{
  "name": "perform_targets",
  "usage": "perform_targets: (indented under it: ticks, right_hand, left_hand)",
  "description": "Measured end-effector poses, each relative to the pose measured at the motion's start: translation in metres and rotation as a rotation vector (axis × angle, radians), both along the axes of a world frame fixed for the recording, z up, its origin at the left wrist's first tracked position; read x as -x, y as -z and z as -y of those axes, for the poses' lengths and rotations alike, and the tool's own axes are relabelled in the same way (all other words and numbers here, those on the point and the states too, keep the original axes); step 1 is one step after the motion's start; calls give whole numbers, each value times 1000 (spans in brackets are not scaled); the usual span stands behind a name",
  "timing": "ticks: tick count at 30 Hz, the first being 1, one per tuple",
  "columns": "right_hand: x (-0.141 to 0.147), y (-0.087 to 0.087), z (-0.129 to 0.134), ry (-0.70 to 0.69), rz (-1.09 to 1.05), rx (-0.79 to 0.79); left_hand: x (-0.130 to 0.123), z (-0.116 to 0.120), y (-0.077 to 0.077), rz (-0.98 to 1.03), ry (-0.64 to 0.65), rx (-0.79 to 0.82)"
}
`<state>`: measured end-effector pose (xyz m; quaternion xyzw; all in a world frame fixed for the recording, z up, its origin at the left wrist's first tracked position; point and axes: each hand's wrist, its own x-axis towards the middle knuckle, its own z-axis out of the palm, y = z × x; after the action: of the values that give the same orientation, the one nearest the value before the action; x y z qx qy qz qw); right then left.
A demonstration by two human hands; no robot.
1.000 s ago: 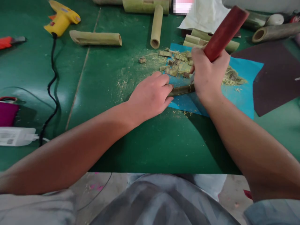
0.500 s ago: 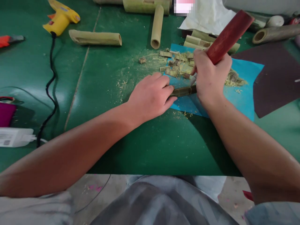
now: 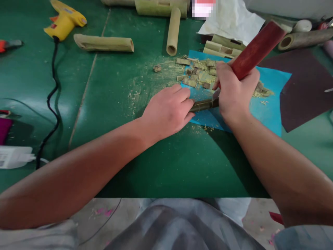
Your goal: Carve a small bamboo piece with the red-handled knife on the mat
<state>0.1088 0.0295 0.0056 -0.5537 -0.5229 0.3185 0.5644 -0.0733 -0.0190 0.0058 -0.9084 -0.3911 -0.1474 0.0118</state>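
My left hand [image 3: 169, 111] is closed on one end of a narrow dark bamboo strip [image 3: 203, 105], pinching it near the table's surface. The strip's far end runs behind my right hand [image 3: 235, 92], which is wrapped round a knife with a thick red handle [image 3: 260, 50]. The handle leans up and to the right. Its short metal blade [image 3: 216, 94] comes out below my fingers and meets the strip; the blade's tip is hard to make out. Beneath them lies a blue sheet [image 3: 270, 76] with bamboo chips [image 3: 189, 82] and shavings heaped on it.
Bamboo tubes [image 3: 104, 44] lie farther back on the green table [image 3: 166, 166], one pointing toward me [image 3: 172, 33]. A yellow glue gun [image 3: 63, 21] with a black cord is at left, near a white plastic item [image 3: 15, 157]. A dark sheet [image 3: 307, 90] lies at right.
The knife's handle has tipped lower toward the right, and its blade has come down onto the strip. My left hand keeps its hold. The whole view has shifted slightly.
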Motion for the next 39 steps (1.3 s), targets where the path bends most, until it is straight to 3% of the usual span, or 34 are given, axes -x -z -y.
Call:
perform_targets:
  ticks: [9,32,39]
  right_hand:
    - [1,0,2,53,9,-73]
    - [14,-7,-3,36,220,-100]
    - [17,-6,-17,56,103,-120]
  left_hand:
    - [0,0,2,-39,11,-82]
    - [2,-8,5,9,-38,21]
    - [2,-15,8,34,2,46]
